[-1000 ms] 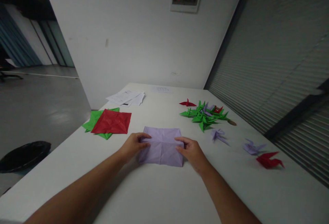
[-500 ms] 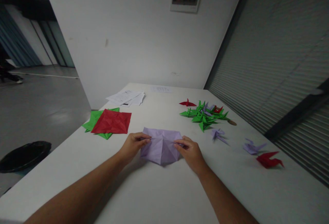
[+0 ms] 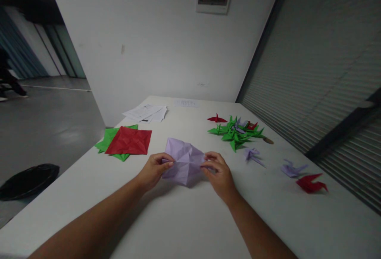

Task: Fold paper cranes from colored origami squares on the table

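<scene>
A creased lilac paper sheet is held between both my hands just above the white table. My left hand pinches its left edge with thumb and fingers closed. My right hand pinches its right edge the same way. The sheet is buckling along its folds, with the far corner raised and the near corner pointing down at the table.
Flat red paper lies on green sheets to the left. White printed pages lie further back. A heap of green folded cranes, lilac cranes and a red crane lie to the right. A black bin sits on the floor.
The flat lilac sheet has been pushed together from both sides. My hands moved closer to each other and the paper collapsed along its creases into a peaked shape.
</scene>
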`<state>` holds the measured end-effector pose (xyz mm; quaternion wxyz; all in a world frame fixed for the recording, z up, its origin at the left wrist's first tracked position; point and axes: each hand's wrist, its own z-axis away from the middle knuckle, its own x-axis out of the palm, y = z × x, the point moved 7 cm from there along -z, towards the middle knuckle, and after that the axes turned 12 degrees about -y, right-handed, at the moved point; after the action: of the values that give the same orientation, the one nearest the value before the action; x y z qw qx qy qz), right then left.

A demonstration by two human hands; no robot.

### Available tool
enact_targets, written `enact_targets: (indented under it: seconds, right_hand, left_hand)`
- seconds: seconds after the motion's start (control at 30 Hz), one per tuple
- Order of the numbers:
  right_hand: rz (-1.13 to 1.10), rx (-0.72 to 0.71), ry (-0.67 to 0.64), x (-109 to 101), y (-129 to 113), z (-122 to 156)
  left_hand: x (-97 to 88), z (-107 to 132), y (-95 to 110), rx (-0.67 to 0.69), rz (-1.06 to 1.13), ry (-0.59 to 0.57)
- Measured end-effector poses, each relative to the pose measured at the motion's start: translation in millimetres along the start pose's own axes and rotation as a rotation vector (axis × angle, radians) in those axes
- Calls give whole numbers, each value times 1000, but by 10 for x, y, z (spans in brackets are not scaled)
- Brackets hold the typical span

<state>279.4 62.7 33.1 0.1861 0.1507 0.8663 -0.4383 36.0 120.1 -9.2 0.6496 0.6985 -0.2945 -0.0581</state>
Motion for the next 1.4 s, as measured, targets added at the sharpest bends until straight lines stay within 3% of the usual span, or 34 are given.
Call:
enact_targets:
  seconds: [0.43,0.83,1.07,1.23,1.4]
  right_hand:
    - [-25,-56,-62,38,-146,5]
    - [14,-111,-101,78,-214,1]
    - [75,-126,-113,138,-253,5]
    - [58,-129,-182,214,-297,7]
    - [53,-168,-190,232,-431,-9]
  left_hand:
    - [276,106,108,-69,107,-201]
    - [264,85,109,-30,105,-161]
    - [243,32,-52,-62,73,-108]
    - [211,-9,-162,-78,-14,-88]
    - [262,-5,-6,56,-253,-108]
